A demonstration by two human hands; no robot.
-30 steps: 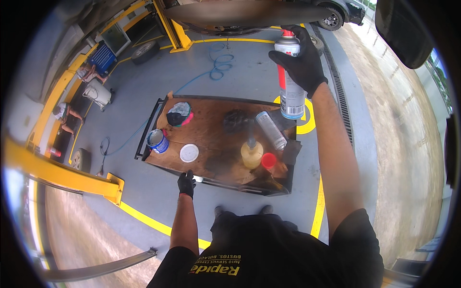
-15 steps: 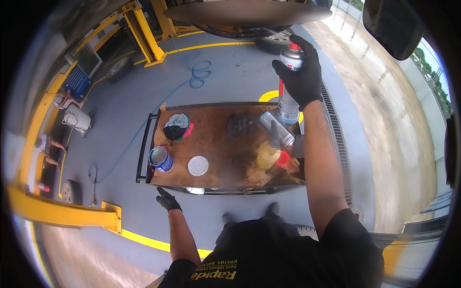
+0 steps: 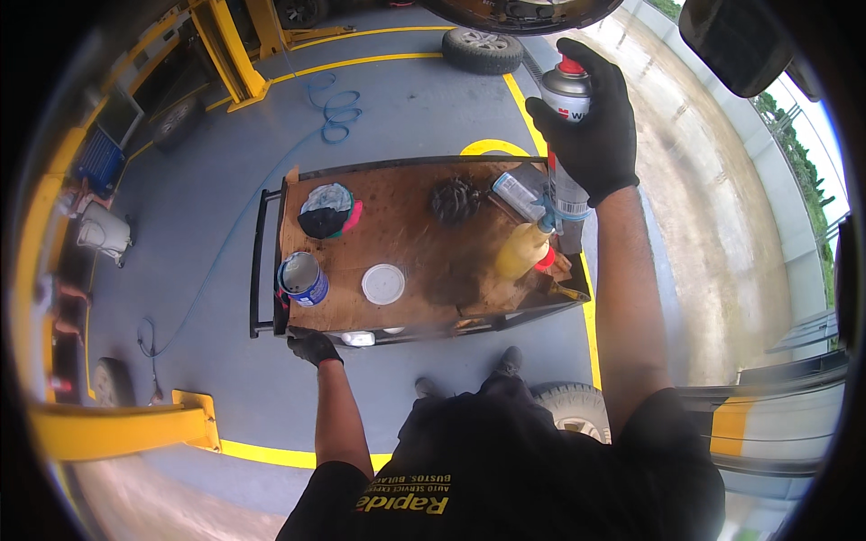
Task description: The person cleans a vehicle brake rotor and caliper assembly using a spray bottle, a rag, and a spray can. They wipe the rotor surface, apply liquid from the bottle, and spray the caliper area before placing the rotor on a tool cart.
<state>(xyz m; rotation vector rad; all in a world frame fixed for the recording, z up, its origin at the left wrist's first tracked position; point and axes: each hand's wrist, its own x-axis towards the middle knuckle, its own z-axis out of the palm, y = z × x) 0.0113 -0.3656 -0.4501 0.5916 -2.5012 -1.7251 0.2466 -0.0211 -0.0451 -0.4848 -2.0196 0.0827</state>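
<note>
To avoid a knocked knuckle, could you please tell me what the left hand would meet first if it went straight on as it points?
Probably the black handle on the left end of the cart, beside the left hand; depth is unclear, so they may already touch.

Spray can [image 3: 566, 101] | silver-white, red top foremost | in right grip [image 3: 597, 133]

A blue hose [image 3: 335, 132] lay in loops on the grey floor [image 3: 397, 108], between a yellow post [image 3: 223, 54] and a wheel [image 3: 483, 52] lying flat. At the far left, a white unit [image 3: 102, 231] stood near a blue cabinet [image 3: 99, 165]; another wheel [image 3: 114, 384] stood near a yellow beam [image 3: 122, 433].
</note>
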